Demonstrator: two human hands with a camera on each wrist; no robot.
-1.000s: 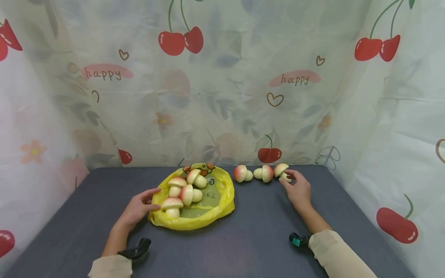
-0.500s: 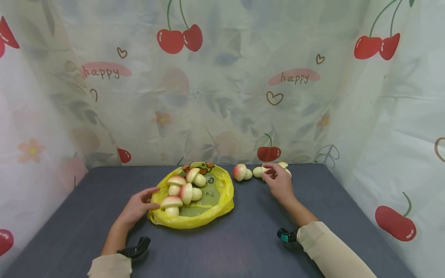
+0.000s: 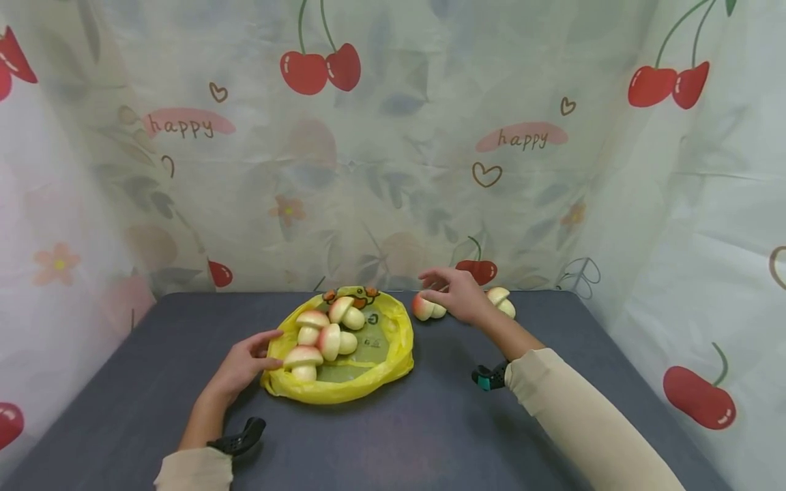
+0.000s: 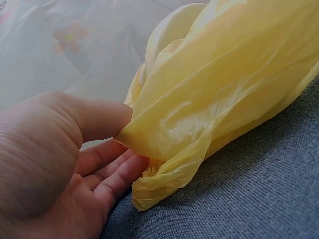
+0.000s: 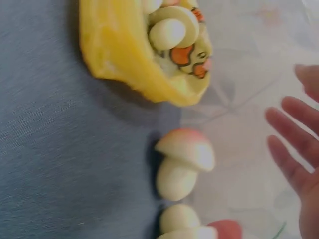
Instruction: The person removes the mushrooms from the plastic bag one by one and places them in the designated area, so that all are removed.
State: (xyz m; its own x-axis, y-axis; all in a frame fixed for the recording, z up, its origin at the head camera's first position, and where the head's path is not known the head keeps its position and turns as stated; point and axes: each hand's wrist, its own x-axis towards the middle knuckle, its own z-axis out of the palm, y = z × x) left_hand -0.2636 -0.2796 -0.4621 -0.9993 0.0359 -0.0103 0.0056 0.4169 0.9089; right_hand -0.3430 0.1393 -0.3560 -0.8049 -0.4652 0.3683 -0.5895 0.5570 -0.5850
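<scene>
A yellow plastic bag (image 3: pixel 368 385) lies with its mouth spread wide and its rim rolled back. Inside, toward its left side, are several toy mushrooms (image 3: pixel 303 358) with cream stems and pink-tinged caps. My left hand (image 3: pixel 239 368) holds the bag's left side; a fold of plastic lies between thumb and fingers (image 4: pixel 102 172). To the right of the bag, my right hand (image 3: pixel 457 293) hovers with nothing in its grasp, fingers apart. Just below its fingertips sits one loose mushroom (image 5: pixel 179 164). Another mushroom (image 5: pixel 182 221) is hidden by the hand in the head view. A third mushroom (image 3: pixel 501 301) stands farther right.
The dark grey table (image 3: pixel 393 450) runs back to a curtain (image 3: pixel 381 170) printed with cherries and flowers. That curtain also hangs along both sides. The loose mushrooms sit close to the table's far edge. A black band (image 3: pixel 491 376) circles the right wrist.
My right hand has moved left along the row, from the rightmost mushroom past the middle one to above the mushroom nearest the bag. The left hand and bag have stayed in place.
</scene>
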